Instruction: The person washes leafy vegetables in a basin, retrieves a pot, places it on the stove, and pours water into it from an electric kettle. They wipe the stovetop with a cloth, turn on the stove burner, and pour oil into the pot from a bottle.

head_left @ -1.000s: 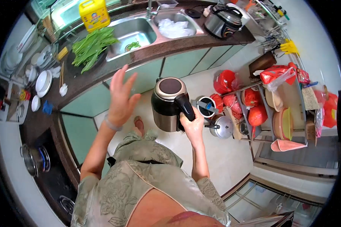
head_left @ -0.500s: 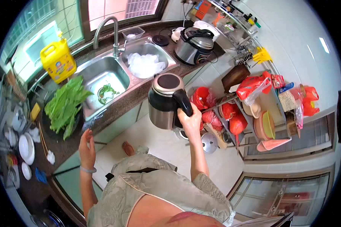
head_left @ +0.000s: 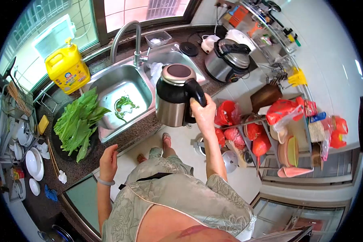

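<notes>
My right hand (head_left: 203, 115) is wrapped round the black handle of a steel-and-black kettle (head_left: 170, 109). The kettle is nearly upright, lid on, above the front edge of the double sink (head_left: 121, 80). It partly hides the right basin, where a crumpled white plastic bag (head_left: 155, 72) lies. My left hand (head_left: 108, 162) hangs in front of the counter with its fingers loosely stretched, holding nothing. Nearest to it is a pile of green leafy vegetables (head_left: 78, 123) on a dark round pan or tray. Green scraps (head_left: 125, 107) lie round the left basin's drain.
A curved faucet (head_left: 138, 40) rises behind the sink, with a yellow jug (head_left: 68, 70) at its left. On the right stand a pressure cooker (head_left: 226, 60) and a rack (head_left: 278, 149) with red bags and basins. White plates (head_left: 34, 163) and chopsticks (head_left: 52, 159) are at the left.
The kettle has come nearer the sink and now covers much of the white bag. My whole view has shifted, and my left hand remains free beside the counter.
</notes>
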`<state>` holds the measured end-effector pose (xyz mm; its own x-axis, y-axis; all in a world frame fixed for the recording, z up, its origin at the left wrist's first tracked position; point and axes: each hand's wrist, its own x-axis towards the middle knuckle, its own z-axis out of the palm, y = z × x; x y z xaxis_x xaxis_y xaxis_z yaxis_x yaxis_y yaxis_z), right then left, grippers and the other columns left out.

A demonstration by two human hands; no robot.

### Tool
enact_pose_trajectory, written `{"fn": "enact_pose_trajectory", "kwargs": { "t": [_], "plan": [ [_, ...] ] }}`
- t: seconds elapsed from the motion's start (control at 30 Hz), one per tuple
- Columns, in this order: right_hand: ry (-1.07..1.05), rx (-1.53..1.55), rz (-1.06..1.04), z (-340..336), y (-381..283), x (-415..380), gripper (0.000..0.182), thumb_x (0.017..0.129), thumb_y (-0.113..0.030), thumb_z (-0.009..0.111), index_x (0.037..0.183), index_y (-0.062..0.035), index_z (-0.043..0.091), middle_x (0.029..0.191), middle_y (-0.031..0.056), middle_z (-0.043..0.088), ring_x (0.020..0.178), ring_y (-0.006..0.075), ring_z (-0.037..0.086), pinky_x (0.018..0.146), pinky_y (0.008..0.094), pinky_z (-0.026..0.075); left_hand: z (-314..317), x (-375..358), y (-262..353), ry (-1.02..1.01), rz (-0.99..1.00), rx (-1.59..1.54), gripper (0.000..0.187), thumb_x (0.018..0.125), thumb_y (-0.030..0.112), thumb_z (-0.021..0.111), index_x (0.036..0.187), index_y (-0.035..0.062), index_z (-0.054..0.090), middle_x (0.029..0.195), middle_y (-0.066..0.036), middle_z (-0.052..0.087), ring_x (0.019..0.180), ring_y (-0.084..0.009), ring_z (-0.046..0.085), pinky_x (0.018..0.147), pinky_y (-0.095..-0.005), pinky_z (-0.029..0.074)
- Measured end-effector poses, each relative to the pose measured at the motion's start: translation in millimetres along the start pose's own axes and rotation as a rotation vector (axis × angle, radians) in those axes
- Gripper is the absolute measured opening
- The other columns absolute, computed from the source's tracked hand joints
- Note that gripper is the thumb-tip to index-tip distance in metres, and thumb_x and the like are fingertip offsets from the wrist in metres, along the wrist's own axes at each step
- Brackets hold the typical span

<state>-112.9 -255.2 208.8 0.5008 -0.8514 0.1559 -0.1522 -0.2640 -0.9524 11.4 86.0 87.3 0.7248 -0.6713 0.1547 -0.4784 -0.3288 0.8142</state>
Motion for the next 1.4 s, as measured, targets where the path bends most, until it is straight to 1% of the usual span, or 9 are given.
{"fn": "enact_pose_trajectory", "kwargs": {
  "t": [0.07,0.13,0.4,0.47,0.57,0.7,0.8,1.17,1.4],
  "plan": [
    [0.016,0.054,-0.024,5,8,30,0.018,0.079,-0.012,0.064,0.088,0.0036,0.061,0.067,-0.0018,0.053,0.062,0.006,0.046,0.055,0.0255,0.04,4,-1,-1,0.058,0.003,0.027,0.022,0.088,-0.005,0.054,0.108,-0.0014,0.059,0.1,-0.017,0.063,0.085,-0.0269,0.064,0.076,-0.0326,0.051],
    [0.046,0.122,-0.004,9,9,65,0.019,0.079,-0.013,0.064,0.086,0.004,0.06,0.067,-0.0017,0.052,0.063,0.0061,0.046,0.056,0.025,0.04,8,0,3,0.091,-0.104,0.009,0.02,0.088,-0.005,0.054,0.107,-0.0019,0.06,0.099,-0.016,0.063,0.081,-0.024,0.064,0.074,-0.0314,0.051],
    [0.134,0.318,-0.285,30,53,273,0.019,0.083,-0.01,0.063,0.09,0.007,0.057,0.076,0.0039,0.059,0.067,0.0106,0.05,0.061,0.0277,0.044,62,33,40,0.276,-0.271,0.03,0.019,0.091,-0.003,0.052,0.107,-0.001,0.061,0.097,-0.013,0.063,0.076,-0.0193,0.063,0.068,-0.0288,0.051],
    [0.216,0.144,-0.413,34,64,321,0.02,0.081,-0.01,0.064,0.09,0.007,0.058,0.073,0.0072,0.06,0.064,0.0141,0.053,0.061,0.0302,0.045,82,44,55,0.303,-0.31,0.03,0.019,0.091,-0.002,0.051,0.107,-0.0009,0.061,0.097,-0.013,0.063,0.075,-0.0191,0.063,0.068,-0.0291,0.051],
    [0.337,-0.054,-0.378,42,88,378,0.021,0.079,-0.012,0.065,0.089,0.0056,0.06,0.076,0.0132,0.064,0.065,0.0226,0.06,0.063,0.0347,0.048,108,58,77,0.297,-0.397,0.095,0.018,0.091,-0.002,0.051,0.106,-0.0006,0.061,0.097,-0.013,0.063,0.074,-0.0183,0.062,0.066,-0.0296,0.05],
    [0.39,-0.008,-0.355,52,135,434,0.019,0.078,-0.014,0.065,0.08,0.0035,0.057,0.069,0.0116,0.062,0.061,0.021,0.059,0.059,0.0352,0.047,135,63,93,0.306,-0.497,0.086,0.018,0.092,-0.003,0.05,0.105,-0.0001,0.061,0.093,-0.012,0.063,0.075,-0.018,0.062,0.066,-0.0293,0.049],
    [0.443,0.055,-0.396,59,157,452,0.024,0.077,-0.017,0.065,0.073,0.0042,0.055,0.061,0.0096,0.058,0.054,0.0208,0.052,0.057,0.038,0.044,146,65,98,0.318,-0.559,0.071,0.018,0.091,-0.003,0.05,0.105,-0.0002,0.061,0.091,-0.012,0.062,0.074,-0.0181,0.062,0.067,-0.0289,0.049],
    [0.338,0.116,-0.33,62,191,463,0.024,0.078,-0.015,0.067,0.086,0.0062,0.06,0.076,0.0106,0.065,0.065,0.0192,0.059,0.063,0.0341,0.048,162,103,121,0.292,-0.574,0.175,0.018,0.092,-0.001,0.05,0.105,-0.0003,0.062,0.091,-0.011,0.064,0.076,-0.0173,0.064,0.069,-0.0297,0.05],
    [0.35,0.062,-0.299,54,192,438,0.023,0.079,-0.015,0.067,0.084,0.0065,0.059,0.075,0.0118,0.064,0.066,0.0202,0.059,0.063,0.0335,0.048,164,107,119,0.279,-0.561,0.176,0.02,0.09,-0.004,0.051,0.107,0.0005,0.061,0.095,-0.011,0.063,0.074,-0.0176,0.063,0.068,-0.0289,0.05]
  ]
}}
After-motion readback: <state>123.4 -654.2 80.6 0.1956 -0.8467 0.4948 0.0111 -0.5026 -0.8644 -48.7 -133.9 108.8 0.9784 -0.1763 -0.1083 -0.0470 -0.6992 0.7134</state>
